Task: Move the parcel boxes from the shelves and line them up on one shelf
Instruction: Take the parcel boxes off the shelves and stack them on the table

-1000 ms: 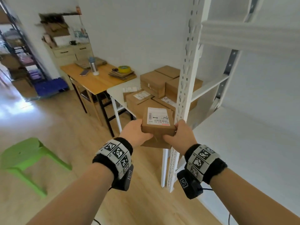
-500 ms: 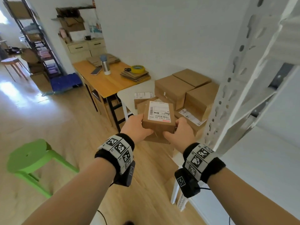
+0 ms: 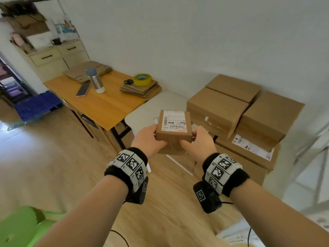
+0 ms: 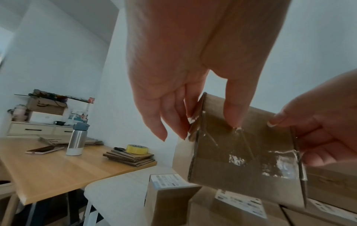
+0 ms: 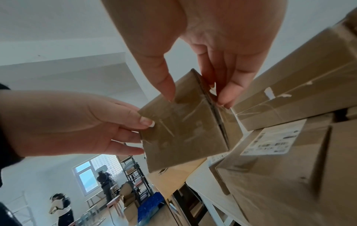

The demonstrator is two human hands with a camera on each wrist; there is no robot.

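Two hands, left hand (image 3: 148, 139) and right hand (image 3: 196, 142), pinch the small brown labelled cardboard parcel box (image 3: 174, 126) by its sides, airborne above the white worktop's (image 3: 142, 114) near edge; such shallow fingertip purchase risks dropping it.

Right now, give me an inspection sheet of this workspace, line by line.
Surface: white table beside a wooden table.
Job's things: small labelled parcel box held in the air; stacked parcel boxes on the white table.
Clutter: steel bottle, phone, yellow tape roll on flat cardboard on the wooden table.
Grip: left hand and right hand each hold one side of the small box.
Cables: black cable on the floor.
Surroundings: green stool, blue crate, drawer cabinet; people far off in the right wrist view.
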